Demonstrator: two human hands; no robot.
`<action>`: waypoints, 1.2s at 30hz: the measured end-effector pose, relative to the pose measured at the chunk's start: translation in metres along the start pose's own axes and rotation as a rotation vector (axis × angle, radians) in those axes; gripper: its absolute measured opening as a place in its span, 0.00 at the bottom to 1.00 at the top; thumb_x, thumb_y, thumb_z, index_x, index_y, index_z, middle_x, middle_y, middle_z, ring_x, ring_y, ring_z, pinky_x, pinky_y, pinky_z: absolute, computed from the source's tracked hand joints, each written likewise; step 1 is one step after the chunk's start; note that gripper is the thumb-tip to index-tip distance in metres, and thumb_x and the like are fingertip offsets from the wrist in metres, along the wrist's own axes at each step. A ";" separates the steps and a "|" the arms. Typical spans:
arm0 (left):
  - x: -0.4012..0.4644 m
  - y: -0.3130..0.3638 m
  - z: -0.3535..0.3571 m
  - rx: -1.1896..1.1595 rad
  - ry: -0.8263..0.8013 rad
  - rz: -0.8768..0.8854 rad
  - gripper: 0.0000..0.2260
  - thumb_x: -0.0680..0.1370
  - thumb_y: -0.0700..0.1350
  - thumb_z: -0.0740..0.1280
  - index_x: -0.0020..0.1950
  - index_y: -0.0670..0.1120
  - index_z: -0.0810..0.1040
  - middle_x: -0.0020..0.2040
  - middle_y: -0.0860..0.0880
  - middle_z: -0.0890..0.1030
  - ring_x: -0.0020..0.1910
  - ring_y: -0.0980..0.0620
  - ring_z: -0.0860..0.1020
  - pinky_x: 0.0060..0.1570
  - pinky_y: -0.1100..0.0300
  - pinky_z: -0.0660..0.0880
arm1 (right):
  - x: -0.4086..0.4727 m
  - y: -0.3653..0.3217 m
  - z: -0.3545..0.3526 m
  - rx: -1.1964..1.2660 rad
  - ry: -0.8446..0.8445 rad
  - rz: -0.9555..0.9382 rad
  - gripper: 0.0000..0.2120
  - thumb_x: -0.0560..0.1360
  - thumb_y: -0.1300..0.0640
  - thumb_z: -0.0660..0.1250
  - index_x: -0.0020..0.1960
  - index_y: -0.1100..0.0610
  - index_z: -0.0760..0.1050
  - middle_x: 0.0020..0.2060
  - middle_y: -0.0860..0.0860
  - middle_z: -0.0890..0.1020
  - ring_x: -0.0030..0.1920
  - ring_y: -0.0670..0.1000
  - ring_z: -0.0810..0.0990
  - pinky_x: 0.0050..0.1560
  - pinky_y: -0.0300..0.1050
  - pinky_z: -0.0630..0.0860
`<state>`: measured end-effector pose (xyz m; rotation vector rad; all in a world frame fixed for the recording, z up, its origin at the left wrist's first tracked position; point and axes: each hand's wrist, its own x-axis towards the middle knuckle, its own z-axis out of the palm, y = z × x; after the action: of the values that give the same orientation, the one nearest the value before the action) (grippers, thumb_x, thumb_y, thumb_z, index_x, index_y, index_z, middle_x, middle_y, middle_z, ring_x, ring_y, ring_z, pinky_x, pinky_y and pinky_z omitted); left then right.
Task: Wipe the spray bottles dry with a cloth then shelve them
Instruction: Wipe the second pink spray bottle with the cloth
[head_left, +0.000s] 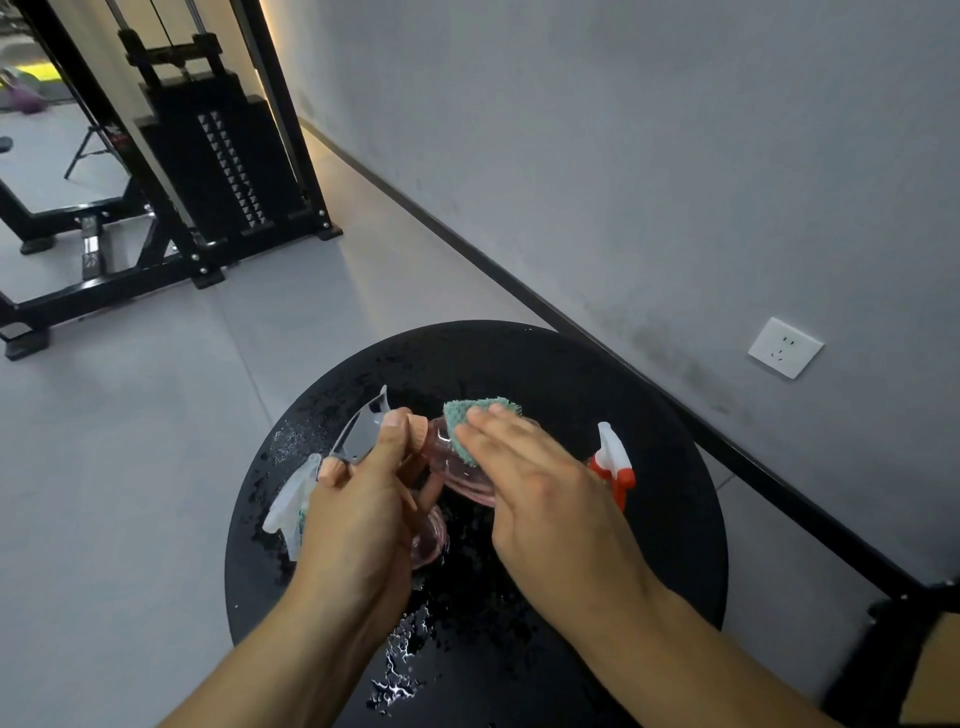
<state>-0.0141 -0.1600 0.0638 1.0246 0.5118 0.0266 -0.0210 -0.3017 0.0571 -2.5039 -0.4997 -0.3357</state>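
My left hand (358, 499) grips the neck of a clear pink spray bottle (444, 462) with a grey and peach trigger head (358, 436), held on its side above the round black table (597, 395). My right hand (540, 483) presses a teal cloth (467, 421) flat against the bottle's body, fingers straight. A second pink bottle (431, 535) lies under my left hand, partly hidden. At the right a red and white trigger head (613, 457) of another bottle shows behind my right hand. A white trigger head (288, 501) lies at the left.
Water drops and small puddles (400, 670) cover the black table. A grey wall with a white socket (785, 347) runs along the right. A black weight machine (208, 156) stands on the grey floor at the back left. A dark frame (898, 649) stands at the lower right.
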 end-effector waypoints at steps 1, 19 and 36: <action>0.000 -0.002 0.000 0.003 -0.007 -0.007 0.09 0.83 0.47 0.70 0.50 0.42 0.86 0.52 0.43 0.89 0.55 0.49 0.88 0.66 0.45 0.79 | 0.000 -0.001 0.001 0.004 -0.013 -0.012 0.25 0.77 0.63 0.64 0.74 0.54 0.71 0.71 0.49 0.74 0.74 0.45 0.67 0.73 0.45 0.68; 0.010 0.011 -0.009 -0.015 0.002 0.081 0.08 0.81 0.50 0.71 0.51 0.46 0.86 0.55 0.47 0.87 0.60 0.50 0.86 0.57 0.51 0.81 | 0.004 0.000 -0.016 -0.018 0.067 0.115 0.28 0.69 0.70 0.76 0.67 0.55 0.78 0.64 0.49 0.81 0.66 0.46 0.78 0.61 0.16 0.36; 0.011 0.015 -0.018 0.001 -0.031 0.078 0.14 0.83 0.50 0.69 0.64 0.44 0.82 0.54 0.48 0.87 0.60 0.50 0.86 0.61 0.49 0.80 | 0.001 -0.003 -0.008 0.048 0.040 0.030 0.25 0.75 0.68 0.70 0.70 0.55 0.76 0.68 0.48 0.78 0.70 0.43 0.72 0.71 0.28 0.60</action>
<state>-0.0086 -0.1347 0.0646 1.0445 0.4436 0.0792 -0.0222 -0.3030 0.0653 -2.4503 -0.4481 -0.3572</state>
